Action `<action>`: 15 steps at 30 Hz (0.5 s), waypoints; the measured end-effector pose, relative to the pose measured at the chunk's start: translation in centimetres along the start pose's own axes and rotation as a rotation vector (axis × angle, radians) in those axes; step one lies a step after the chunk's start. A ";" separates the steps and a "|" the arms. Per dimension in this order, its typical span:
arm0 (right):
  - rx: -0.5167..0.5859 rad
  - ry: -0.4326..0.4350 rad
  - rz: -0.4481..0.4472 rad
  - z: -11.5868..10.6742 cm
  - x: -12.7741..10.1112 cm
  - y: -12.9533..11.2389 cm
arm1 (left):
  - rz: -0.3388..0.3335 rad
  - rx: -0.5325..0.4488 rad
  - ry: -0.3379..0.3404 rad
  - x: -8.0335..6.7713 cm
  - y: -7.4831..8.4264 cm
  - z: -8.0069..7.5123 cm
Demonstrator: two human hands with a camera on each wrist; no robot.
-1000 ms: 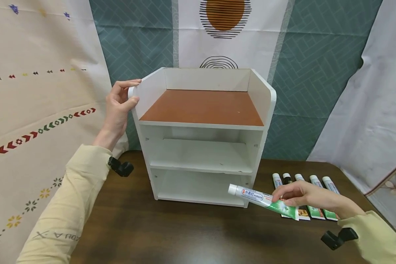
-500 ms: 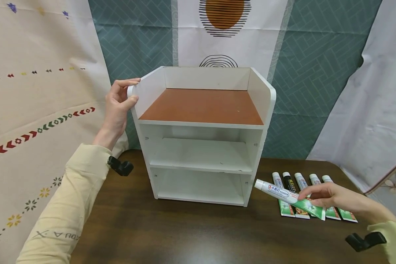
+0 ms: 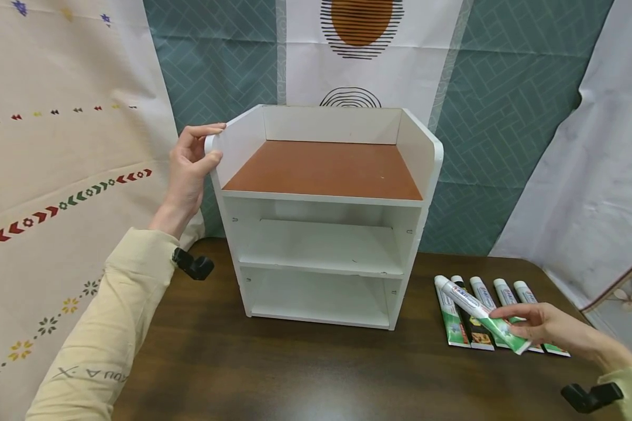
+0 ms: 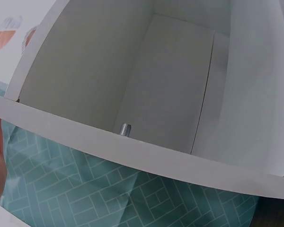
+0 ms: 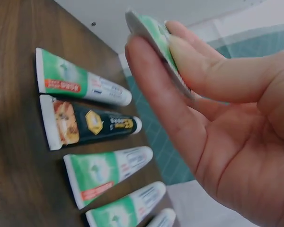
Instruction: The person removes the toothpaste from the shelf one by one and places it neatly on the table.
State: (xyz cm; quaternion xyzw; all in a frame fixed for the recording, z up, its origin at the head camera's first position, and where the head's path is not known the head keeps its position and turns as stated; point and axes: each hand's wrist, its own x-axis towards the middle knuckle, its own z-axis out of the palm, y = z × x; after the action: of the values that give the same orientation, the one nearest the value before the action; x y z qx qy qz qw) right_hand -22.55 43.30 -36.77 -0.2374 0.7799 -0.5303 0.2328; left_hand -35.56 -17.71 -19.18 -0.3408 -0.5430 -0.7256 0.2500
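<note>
White-green toothpaste tube (image 3: 483, 314) held; five tubes (image 3: 479, 313) on table.

Even, soft indoor light w/ a faint sheen on the table (image 3: 305, 374); head view bends at edges (wrist views dimmer, close-ups blurry).

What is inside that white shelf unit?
The shelf unit looks bare: nothing on its brown top tier or on the two white shelves below. The left wrist view shows only a small metal peg inside. The back corners of the lowest shelf are dim and partly hidden.
</note>
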 end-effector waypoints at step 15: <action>0.091 0.199 0.097 -0.8 -1.9 4.0 | 0.003 0.001 -0.002 0.0 0.1 0.0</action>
State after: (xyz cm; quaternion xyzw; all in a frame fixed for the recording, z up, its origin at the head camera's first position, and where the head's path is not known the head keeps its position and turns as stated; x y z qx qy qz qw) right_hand -22.09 46.32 -40.00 -0.1349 0.7848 -0.5741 0.1904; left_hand -35.52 -17.74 -19.14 -0.3422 -0.5430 -0.7247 0.2505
